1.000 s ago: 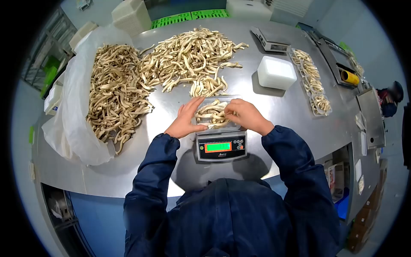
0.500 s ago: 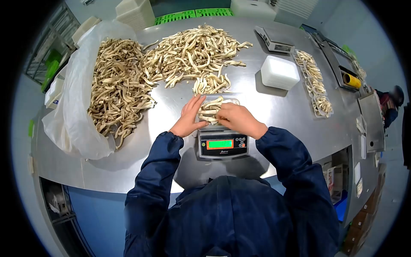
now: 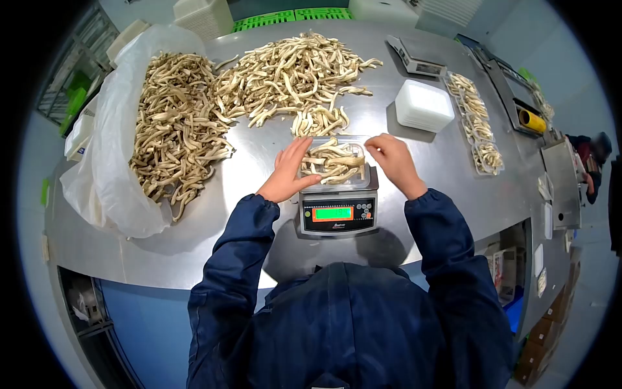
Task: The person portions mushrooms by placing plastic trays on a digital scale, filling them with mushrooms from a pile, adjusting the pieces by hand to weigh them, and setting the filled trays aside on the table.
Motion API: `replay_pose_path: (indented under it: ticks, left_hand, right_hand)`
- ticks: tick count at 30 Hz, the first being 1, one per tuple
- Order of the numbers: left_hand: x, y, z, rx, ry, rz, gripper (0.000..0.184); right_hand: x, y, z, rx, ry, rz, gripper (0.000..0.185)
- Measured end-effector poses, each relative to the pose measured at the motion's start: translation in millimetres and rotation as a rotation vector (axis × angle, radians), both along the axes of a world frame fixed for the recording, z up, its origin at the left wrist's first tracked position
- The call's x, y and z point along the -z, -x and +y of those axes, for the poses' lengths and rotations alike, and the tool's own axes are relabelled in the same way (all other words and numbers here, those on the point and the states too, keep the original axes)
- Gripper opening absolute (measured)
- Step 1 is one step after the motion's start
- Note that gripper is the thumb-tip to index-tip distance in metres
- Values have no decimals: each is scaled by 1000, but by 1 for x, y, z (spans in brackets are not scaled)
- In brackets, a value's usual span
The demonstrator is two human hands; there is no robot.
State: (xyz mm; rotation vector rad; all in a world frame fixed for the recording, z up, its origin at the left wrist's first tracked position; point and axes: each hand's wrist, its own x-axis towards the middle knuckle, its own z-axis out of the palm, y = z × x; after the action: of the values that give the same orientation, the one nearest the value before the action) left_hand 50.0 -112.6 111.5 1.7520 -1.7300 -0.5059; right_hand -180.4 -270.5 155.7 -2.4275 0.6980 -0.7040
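A clear plastic tray of pale, long mushroom-like pieces rests on a digital scale with a lit green display. My left hand lies at the tray's left side, fingers spread, its thumb over the near left corner and nothing gripped. My right hand is at the tray's right edge, fingers curled together; whether something small is between the fingertips cannot be made out. Just beyond the tray lies a small heap of the same pieces, joined to a larger pile.
A white plastic bag with browner pieces lies at left. Stacked white trays, a second scale and a row of filled trays stand at right. Another person is at the far right.
My right hand has moved from over the tray's pieces out to its right edge, uncovering them. My left hand stays at the left side.
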Motion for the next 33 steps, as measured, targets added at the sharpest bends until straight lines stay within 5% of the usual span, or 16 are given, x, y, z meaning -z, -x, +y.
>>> replay_pose_path:
  ticks: [7, 15, 24, 33]
  left_hand:
    - [-14, 23, -21, 6, -56, -255, 103]
    - [-12, 25, -21, 51, -27, -350, 107]
    - [-8, 25, -22, 9, 35, -382, 105]
    - [-10, 21, -17, 26, 52, -367, 99]
  right_hand:
    - [22, 14, 16, 74, -180, 96, 16]
    - [12, 4, 27, 87, 28, 42, 11]
    - [12, -21, 16, -226, 309, 239, 12]
    - [-2, 9, 7, 31, 52, 186, 11]
